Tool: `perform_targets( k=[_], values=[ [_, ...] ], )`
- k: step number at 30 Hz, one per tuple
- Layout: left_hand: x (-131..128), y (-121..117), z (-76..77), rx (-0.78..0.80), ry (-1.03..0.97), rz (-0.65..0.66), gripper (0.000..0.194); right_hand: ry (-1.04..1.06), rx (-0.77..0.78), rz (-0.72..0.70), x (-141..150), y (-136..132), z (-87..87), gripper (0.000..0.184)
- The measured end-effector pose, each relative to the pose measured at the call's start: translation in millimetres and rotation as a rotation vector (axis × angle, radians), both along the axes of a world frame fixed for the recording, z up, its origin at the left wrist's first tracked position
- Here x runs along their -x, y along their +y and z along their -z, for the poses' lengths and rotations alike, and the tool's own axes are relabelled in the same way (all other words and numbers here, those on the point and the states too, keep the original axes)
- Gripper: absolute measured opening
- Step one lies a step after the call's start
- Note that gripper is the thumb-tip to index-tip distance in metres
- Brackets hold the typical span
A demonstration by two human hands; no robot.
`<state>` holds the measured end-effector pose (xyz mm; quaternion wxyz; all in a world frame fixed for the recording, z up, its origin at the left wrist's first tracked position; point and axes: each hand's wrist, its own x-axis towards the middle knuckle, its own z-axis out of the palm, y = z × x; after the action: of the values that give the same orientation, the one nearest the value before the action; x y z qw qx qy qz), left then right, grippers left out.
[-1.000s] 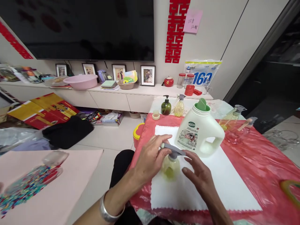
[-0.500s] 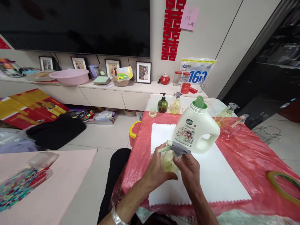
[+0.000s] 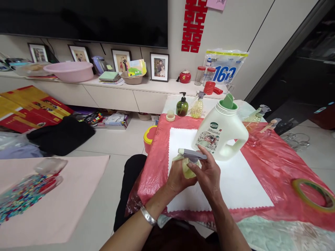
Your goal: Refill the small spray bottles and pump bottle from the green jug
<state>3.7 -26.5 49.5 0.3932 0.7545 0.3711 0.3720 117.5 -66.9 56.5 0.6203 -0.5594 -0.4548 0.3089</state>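
In front of me, above the white mat (image 3: 235, 188), I hold a clear spray bottle (image 3: 188, 170) with yellowish liquid and a grey trigger head. My left hand (image 3: 178, 177) is wrapped round the bottle's body. At the neck and the trigger head, my right hand (image 3: 208, 173) grips with thumb and fingers. Just behind my hands stands a large cream detergent jug (image 3: 222, 130), its mouth uncapped and a green spout piece showing in it. A pale round cap (image 3: 170, 115) sits on the red plastic cover to the left.
A green pump bottle (image 3: 182, 105) and a yellow spray bottle (image 3: 196, 106) stand behind the mat. More spray bottles, one being this clear one (image 3: 255, 118), are at the right. A tape roll (image 3: 314, 195) lies on the red cover (image 3: 285, 167). A pink-covered table (image 3: 78, 195) holds colourful beads.
The spray bottle and both hands have shifted slightly, and my right fingers have moved up around the trigger head. The camera view has tilted downward.
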Motion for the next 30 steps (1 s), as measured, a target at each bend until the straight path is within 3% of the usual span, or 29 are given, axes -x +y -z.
perform_targets(
  k=[3,7,9,11,15,17,21,27,30],
  values=[
    [-0.1,0.9,18.2,-0.006,0.075,-0.038,0.052,0.103,-0.018,-0.088,-6.6,1.9,-5.0,0.073],
    [3.6,0.2,38.9,0.004,-0.043,-0.101,0.086,0.238,-0.021,-0.279,-17.0,2.1,-9.5,0.069],
    [4.7,-0.5,37.9,-0.014,-0.074,-0.102,0.088,0.256,-0.012,-0.340,-18.9,1.0,-8.8,0.059],
    [4.0,-1.2,30.1,-0.021,-0.032,-0.100,0.076,0.186,-0.042,-0.353,-18.0,0.6,-6.1,0.055],
    [0.5,-1.7,15.6,-0.026,0.062,-0.093,0.051,-0.030,-0.121,-0.220,-11.9,3.9,0.0,0.069],
    [-0.2,-1.6,15.4,-0.020,0.049,-0.115,0.057,-0.009,-0.119,-0.170,-9.2,5.4,-0.1,0.072],
    [1.1,-1.4,24.2,0.021,-0.035,-0.140,0.074,0.085,-0.116,-0.212,-8.9,3.2,-6.8,0.070],
    [2.8,-1.2,40.7,0.030,-0.104,-0.139,0.086,0.133,-0.045,-0.300,-16.2,-2.7,-16.6,0.052],
    [2.3,-1.1,39.8,0.024,-0.093,-0.145,0.083,0.098,-0.062,-0.317,-17.8,-0.4,-19.3,0.041]
  ],
)
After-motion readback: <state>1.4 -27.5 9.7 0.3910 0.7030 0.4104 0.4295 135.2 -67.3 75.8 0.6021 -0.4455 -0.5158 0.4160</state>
